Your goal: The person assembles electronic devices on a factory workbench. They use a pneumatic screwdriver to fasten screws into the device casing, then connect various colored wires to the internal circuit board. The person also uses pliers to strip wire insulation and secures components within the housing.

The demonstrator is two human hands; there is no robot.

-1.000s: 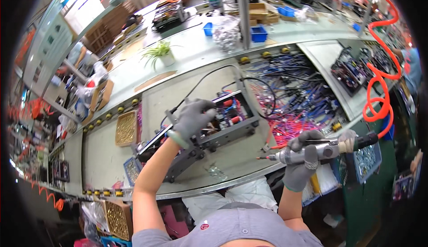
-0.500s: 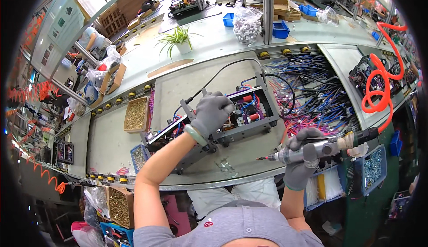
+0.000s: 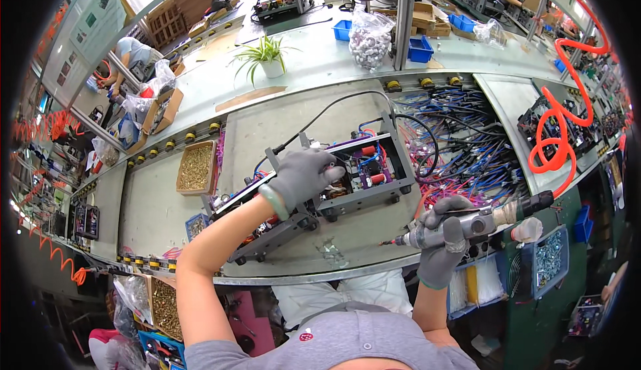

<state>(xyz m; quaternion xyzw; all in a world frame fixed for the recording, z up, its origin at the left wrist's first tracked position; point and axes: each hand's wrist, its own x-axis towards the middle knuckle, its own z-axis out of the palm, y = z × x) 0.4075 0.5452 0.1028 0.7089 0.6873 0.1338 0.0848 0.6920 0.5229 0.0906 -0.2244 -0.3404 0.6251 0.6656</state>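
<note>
Brown tray (image 3: 213, 169) of brassy bits (image 3: 195, 167), blue bin (image 3: 565, 258) of hardware (image 3: 549, 260), right hand (image 3: 443, 242) around screwdriver (image 3: 477, 224), left hand (image 3: 302, 178), hold unclear

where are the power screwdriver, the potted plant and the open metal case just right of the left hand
Power screwdriver (image 3: 479, 223): head view, on its silver body
Potted plant (image 3: 266, 54): head view, on its leaves
Open metal case (image 3: 367, 198): head view, on its near wall

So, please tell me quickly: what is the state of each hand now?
Left hand: fingers curled over an open case; whether it holds anything cannot be told.
Right hand: closed around the screwdriver.
</note>
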